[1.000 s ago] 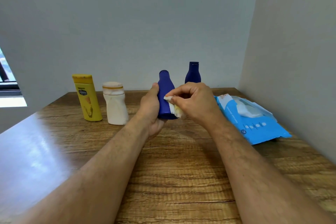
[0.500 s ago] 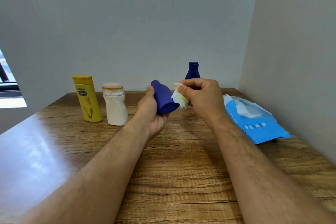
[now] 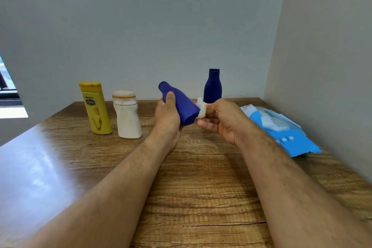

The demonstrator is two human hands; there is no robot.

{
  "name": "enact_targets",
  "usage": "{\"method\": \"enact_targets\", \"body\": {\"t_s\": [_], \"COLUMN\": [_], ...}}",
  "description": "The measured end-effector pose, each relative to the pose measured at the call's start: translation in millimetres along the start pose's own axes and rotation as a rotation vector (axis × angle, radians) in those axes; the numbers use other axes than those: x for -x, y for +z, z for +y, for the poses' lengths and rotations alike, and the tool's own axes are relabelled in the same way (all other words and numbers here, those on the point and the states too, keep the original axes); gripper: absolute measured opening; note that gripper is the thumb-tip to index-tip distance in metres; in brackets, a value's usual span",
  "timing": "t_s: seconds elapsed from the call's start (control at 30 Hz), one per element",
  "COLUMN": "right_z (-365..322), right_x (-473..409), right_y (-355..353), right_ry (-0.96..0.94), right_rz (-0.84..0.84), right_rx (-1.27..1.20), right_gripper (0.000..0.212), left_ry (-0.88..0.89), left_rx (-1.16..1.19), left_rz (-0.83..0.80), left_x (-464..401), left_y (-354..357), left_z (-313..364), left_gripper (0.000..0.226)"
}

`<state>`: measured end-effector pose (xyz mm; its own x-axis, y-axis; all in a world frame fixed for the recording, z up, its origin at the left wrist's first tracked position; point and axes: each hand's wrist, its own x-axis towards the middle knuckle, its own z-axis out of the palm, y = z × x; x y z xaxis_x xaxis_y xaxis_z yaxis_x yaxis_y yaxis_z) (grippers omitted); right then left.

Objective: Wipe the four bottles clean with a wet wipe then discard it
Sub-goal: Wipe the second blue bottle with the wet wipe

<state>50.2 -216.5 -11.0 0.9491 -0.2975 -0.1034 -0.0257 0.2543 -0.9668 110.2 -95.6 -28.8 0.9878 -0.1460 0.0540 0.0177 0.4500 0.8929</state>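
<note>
1. Here, held above the wooden table (image 3: 201, 197) in the left hand (image 3: 168, 119): a blue bottle (image 3: 181, 104), tipped hard over, long axis running from cap at upper left to base at lower right.
2. Base pointing at the right hand (image 3: 221, 121), which sits just beside it and touches it through the wet wipe (image 3: 201, 109).
3. Left fingers curled round the middle of the bottle from behind, thumb lying over the front near the neck; a firm wrap, not a pinch.
4. Right fingers bent, pinching the bunched wipe between thumb and fingertips, pressed against the rim of the base.
5. Probably the underside being cleaned now; next, most likely a twist of the bottle against the wipe.
6. Standing upright on the table and untouched: a second blue bottle (image 3: 212, 86) behind the right hand, a white bottle (image 3: 127, 116) and a yellow bottle (image 3: 95, 108) well to the left.
7. Lying at the right edge near the wall: the blue wipes pack (image 3: 285, 135), flap open.
</note>
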Motion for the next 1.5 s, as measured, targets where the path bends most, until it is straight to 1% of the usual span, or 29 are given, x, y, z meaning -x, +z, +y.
{"method": "enact_targets", "body": {"t_s": [0.07,0.17,0.27,0.37,0.43,0.57,0.63,0.77,0.8,0.87,0.93,1.07,1.27,1.5], "right_z": [1,2,5,9,11,13,14,15,15,14,14,13,14,16], "right_x": [0,-1,-1,-3,-5,-10,-13,-17,-17,-16,-15,-15,-14,-14], "right_y": [1,3,4,6,5,4,4,2,2,0,-1,0,1,-2], "right_ry": [0.001,-0.037,-0.145,-0.301,-0.353,-0.438,-0.467,-0.491,-0.497,-0.512,-0.514,-0.504,-0.514,-0.549], "right_rz": [0.038,0.061,0.113,0.203,0.256,0.309,0.333,0.398,0.411,0.432,0.444,0.454,0.463,0.503], "right_rx": [0.062,0.178,0.458,0.618,0.636,0.669,0.685,0.684,0.690,0.702,0.712,0.699,0.674,0.633], "right_gripper": [0.027,0.026,0.015,0.006,0.004,0.007,0.009,0.008,0.009,0.010,0.011,0.013,0.014,0.017], "left_ry": [0.103,0.242,0.321,0.345,0.342,0.336,0.343,0.338,0.354,0.380,0.354,0.295,0.309,0.228], "left_rx": [-0.119,-0.217,-0.278,-0.334,-0.427,-0.628,-0.724,-0.904,-0.958,-1.034,-1.056,-1.121,-1.154,-1.260], "left_rz": [-0.014,-0.028,-0.024,-0.009,-0.017,-0.061,-0.062,-0.056,-0.049,-0.007,0.043,0.067,0.120,0.168], "left_x": [2,3,3,4,4,7,7,3,1,-3,-5,-4,-8,-28], "left_y": [0,-1,0,-1,-3,-4,-3,-4,-5,-7,-8,-11,-8,-2], "left_z": [0,1,1,0,-1,-2,-4,-10,-12,-12,-12,-12,-19,-19], "left_gripper": [0.028,0.036,0.051,0.070,0.080,0.105,0.112,0.104,0.098,0.078,0.066,0.068,0.066,0.067]}}
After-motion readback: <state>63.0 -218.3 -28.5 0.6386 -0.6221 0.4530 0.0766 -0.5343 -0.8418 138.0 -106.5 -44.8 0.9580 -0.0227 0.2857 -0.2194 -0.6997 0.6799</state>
